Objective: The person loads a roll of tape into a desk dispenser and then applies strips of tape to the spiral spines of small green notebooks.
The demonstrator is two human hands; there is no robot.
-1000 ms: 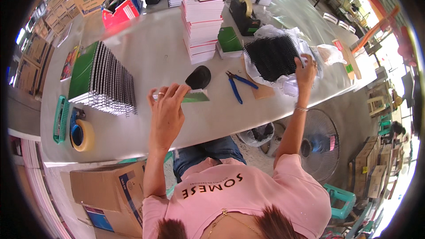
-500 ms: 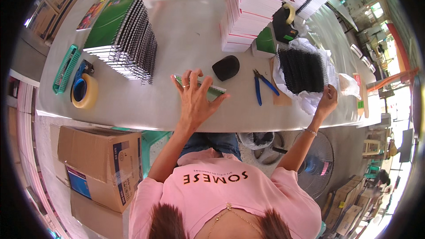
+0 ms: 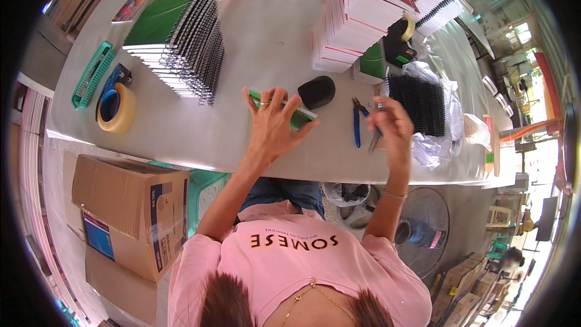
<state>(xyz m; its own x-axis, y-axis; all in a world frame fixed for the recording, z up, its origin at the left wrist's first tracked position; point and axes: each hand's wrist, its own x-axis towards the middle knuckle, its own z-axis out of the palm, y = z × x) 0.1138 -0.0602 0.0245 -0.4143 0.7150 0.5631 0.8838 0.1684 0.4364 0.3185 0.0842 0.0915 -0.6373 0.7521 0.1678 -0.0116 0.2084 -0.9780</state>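
My left hand [image 3: 273, 122] is closed over a small green-covered book [image 3: 301, 121], with the thumb on its near right corner and fingers along its far edge. Just beyond lies a black rounded block [image 3: 317, 91]. My right hand [image 3: 394, 123] is up over the table between the blue-handled pliers [image 3: 357, 127] and a pile of black binding coils [image 3: 417, 103] on crumpled white paper. Its fingers are pinched around a thin, motion-blurred binding coil [image 3: 373, 143], part of which the hand hides.
At left stand a stack of green spiral notebooks [image 3: 166, 21], a teal basket [image 3: 92, 75] and a tape roll [image 3: 118, 109]. A tall stack of white pages [image 3: 348, 36] and a black tape dispenser [image 3: 399, 42] are behind. A cardboard box [image 3: 136, 206] sits below the table's left edge.
My right hand has moved left from the coil pile toward the pliers, with a thin coil in its fingers. My left hand keeps its hold on the green book. The view has shifted slightly.
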